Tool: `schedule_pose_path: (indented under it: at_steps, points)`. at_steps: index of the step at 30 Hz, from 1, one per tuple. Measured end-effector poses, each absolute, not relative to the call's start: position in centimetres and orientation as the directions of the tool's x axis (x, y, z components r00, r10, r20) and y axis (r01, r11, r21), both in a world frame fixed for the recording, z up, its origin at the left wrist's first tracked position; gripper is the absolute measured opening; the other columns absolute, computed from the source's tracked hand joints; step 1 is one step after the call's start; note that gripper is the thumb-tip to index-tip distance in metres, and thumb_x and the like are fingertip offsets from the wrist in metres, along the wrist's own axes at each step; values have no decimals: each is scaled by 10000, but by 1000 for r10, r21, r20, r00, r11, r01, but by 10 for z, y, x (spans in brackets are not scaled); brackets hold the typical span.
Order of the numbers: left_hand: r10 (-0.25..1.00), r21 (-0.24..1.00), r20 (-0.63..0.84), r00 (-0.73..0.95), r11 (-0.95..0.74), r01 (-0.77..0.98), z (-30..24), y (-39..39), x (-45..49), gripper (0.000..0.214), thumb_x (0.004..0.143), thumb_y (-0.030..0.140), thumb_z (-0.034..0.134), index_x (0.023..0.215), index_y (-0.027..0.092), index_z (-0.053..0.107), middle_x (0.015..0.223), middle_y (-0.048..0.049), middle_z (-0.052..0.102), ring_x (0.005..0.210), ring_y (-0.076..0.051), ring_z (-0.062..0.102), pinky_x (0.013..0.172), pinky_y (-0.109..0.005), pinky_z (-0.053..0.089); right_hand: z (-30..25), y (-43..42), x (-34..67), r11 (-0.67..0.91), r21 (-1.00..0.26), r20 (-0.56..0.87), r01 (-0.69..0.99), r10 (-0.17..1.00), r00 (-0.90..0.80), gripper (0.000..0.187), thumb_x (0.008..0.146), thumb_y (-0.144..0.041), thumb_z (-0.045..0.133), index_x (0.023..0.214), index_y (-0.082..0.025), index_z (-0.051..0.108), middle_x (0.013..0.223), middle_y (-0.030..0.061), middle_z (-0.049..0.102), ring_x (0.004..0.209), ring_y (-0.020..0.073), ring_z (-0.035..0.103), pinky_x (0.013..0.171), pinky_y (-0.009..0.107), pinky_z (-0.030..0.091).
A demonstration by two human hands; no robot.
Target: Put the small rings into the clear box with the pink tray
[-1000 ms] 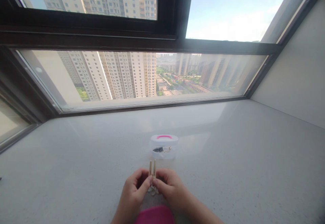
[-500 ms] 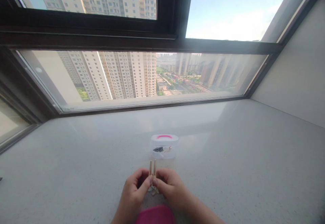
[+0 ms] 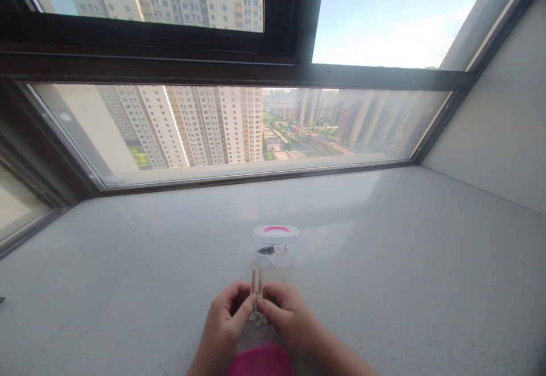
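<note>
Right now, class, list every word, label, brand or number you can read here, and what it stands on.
None readable. The clear plastic box with a pink handle bears no label; the pale wooden clip pinched between left hand and right hand is plain; distant tower blocks show no legible signs.

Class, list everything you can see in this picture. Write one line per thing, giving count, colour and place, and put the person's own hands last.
wooden clip: one, pale tan, upright between the fingertips of both hands
clear box: one, see-through with a white lid and pink handle, on the sill just beyond the clip; small dark items inside
pink item: one, pink, at the bottom edge between the wrists; cannot tell what it is
sill: one, white speckled, across the lower half
window frame: one, dark, across the top
wall: one, pale grey, right side
tower blocks: several, beige, outside the glass
left hand: one, pinching the clip
right hand: one, pinching the clip
</note>
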State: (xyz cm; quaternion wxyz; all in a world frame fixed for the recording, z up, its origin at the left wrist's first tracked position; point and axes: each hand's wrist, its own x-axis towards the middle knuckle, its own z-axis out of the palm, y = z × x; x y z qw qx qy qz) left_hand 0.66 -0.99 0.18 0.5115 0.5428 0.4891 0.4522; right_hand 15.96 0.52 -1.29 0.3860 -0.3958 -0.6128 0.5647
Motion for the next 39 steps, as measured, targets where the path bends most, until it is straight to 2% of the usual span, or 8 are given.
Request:
schedule_pose_path:
  at_steps: [16, 25, 39]
  points:
    - [994, 999, 0, 110, -6, 51, 1, -9, 7, 227, 787, 364, 648, 808, 146, 709, 649, -3, 615, 612, -149, 532, 544, -206, 406, -10, 5, 160, 62, -996, 31, 66, 917, -397, 370, 826, -466, 564, 667, -132, 585, 569, -32, 418, 555, 101, 357, 502, 219, 255]
    - [994, 998, -17, 109, 10, 60, 4, -9, 7, 226, 777, 364, 642, 724, 145, 655, 628, -4, 588, 595, -143, 504, 538, -206, 406, -8, 5, 160, 71, -996, 46, 46, 914, -403, 347, 827, -440, 573, 693, -121, 607, 592, -28, 432, 574, 105, 362, 529, 226, 280]
    - [992, 998, -6, 128, -2, 62, 1, -9, 6, 209, 807, 347, 626, 778, 144, 671, 649, 1, 596, 606, -136, 502, 545, -203, 400, -10, 6, 160, 64, -997, 39, 51, 919, -393, 312, 823, -397, 564, 683, -119, 581, 587, -29, 428, 568, 101, 360, 512, 219, 265]
